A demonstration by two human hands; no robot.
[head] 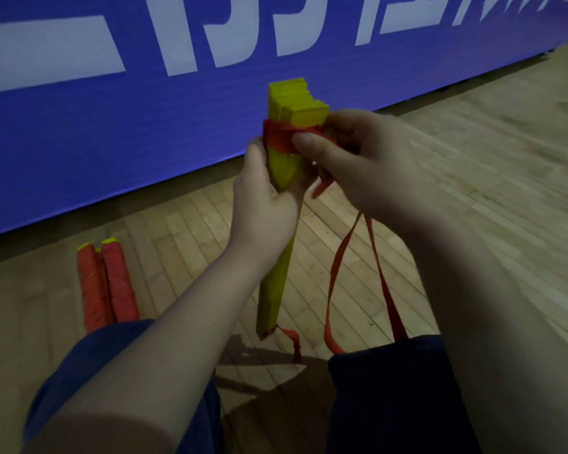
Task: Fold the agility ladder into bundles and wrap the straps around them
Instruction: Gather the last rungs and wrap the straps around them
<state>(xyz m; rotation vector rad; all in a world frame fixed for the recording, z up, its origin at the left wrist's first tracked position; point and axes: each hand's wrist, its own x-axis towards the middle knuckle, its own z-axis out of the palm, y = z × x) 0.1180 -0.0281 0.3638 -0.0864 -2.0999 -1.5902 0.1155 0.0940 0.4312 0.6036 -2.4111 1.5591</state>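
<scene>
A: Where's my slack?

B: Below your right hand [358, 158]: the loose red strap [379, 276] hangs limp toward your knees. It looks soft and light, so keep it taut or it will probably slip.

A: And the bundle?

B: Your left hand [266, 188] is clamped around the yellow rung bundle [276, 283], held upright between both hands. The rungs look stiff and slick. Your right fingers pinch the red wraps [277, 136] just above your left hand. Beyond them, left, two wrapped bundles [107, 283] lie on the floor [473, 178].
</scene>
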